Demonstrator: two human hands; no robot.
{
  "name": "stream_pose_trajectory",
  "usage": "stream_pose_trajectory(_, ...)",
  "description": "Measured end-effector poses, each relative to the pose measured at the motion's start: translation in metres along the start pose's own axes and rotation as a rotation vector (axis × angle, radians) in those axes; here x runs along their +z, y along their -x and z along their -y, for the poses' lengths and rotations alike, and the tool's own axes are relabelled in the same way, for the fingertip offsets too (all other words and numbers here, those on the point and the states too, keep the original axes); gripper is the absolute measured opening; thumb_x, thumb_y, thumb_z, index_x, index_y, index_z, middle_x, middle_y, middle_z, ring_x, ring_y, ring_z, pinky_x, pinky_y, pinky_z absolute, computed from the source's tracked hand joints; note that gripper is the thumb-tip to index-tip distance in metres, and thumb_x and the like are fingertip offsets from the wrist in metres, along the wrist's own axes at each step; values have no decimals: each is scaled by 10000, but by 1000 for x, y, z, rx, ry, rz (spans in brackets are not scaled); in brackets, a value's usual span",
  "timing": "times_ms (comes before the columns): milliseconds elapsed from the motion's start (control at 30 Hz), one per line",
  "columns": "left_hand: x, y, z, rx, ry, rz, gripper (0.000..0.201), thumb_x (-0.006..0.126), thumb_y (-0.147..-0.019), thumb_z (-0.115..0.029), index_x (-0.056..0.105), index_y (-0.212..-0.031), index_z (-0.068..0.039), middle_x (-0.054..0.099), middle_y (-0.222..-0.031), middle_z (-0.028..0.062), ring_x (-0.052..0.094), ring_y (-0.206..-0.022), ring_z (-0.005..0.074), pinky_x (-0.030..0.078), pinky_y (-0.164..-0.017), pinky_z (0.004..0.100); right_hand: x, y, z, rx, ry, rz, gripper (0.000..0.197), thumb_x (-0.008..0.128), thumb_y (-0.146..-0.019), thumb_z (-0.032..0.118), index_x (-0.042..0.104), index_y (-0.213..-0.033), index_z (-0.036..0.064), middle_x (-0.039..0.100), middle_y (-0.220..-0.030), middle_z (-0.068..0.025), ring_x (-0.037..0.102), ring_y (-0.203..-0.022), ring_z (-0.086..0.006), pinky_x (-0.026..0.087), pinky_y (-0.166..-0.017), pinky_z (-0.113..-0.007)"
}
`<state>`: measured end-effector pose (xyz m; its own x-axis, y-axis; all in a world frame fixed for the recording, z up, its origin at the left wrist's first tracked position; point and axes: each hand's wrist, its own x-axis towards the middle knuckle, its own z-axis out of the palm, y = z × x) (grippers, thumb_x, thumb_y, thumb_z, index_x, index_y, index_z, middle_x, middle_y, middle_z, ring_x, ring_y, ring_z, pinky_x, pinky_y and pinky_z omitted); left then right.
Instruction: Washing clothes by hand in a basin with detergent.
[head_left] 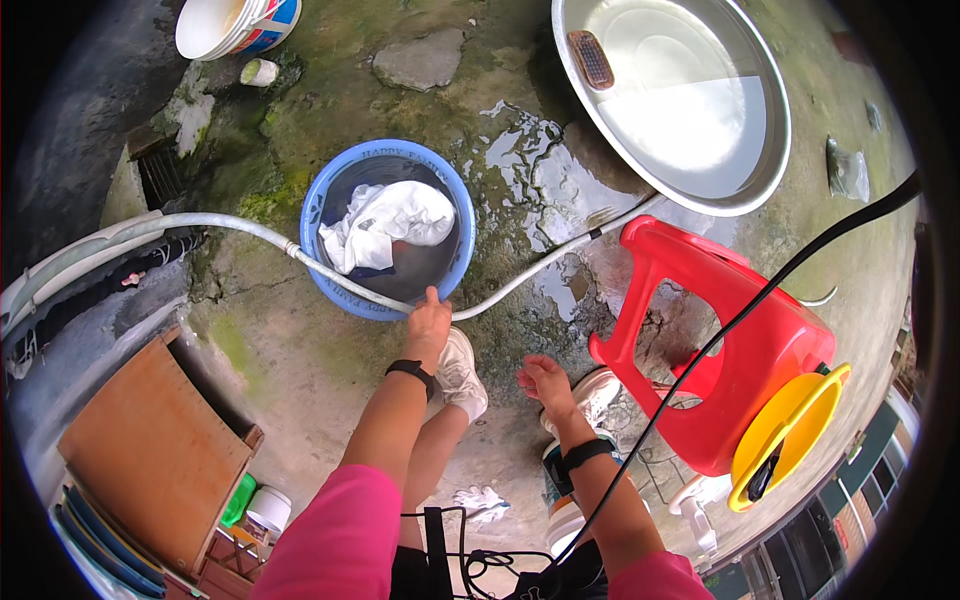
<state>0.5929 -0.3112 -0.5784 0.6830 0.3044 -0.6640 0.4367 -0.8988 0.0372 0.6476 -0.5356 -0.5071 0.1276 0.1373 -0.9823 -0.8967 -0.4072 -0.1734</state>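
Note:
My left hand [430,322] is closed at the near rim of a blue plastic basin [465,235], gripping a pale grey hose [345,283] that crosses there. Inside the basin a bunched white cloth [390,222] lies in shallow dark water, with something darker under it. The hose runs from the left side, over the basin's near edge, and on toward a large metal basin [783,140] at the upper right. My right hand [545,383] hangs above my shoe, its fingers loosely bent and apart, with nothing seen in it.
A brown scrubbing brush [591,60] rests inside the metal basin, which holds water. To the right a red plastic stool [740,380] lies tipped beside a yellow basin [836,400]. A black cable [780,280] crosses the view. A white bucket [212,28] stands far left on wet, mossy concrete.

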Motion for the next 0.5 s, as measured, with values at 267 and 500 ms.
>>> stream_pose_trajectory(267, -151, 65, 45, 264, 561, 193, 130, 536, -761, -46, 541, -891, -53, 511, -887, 108, 546, -805, 299, 426, -674, 386, 52, 0, 40, 138, -663, 56, 948, 517, -733, 623, 18, -1381, 144, 155, -1384, -203, 314, -1192, -402, 283, -961, -487)
stream_pose_trajectory(500, -201, 147, 81, 285, 485, 314, 226, 571, -719, 31, 541, -926, -56, 518, -928, 91, 534, -867, 287, 425, -724, 347, 54, -15, 79, -229, -1046, 108, 421, 451, -870, 415, 420, -1050, 36, 503, -720, -45, 503, -637, -181, 454, -616, -338)
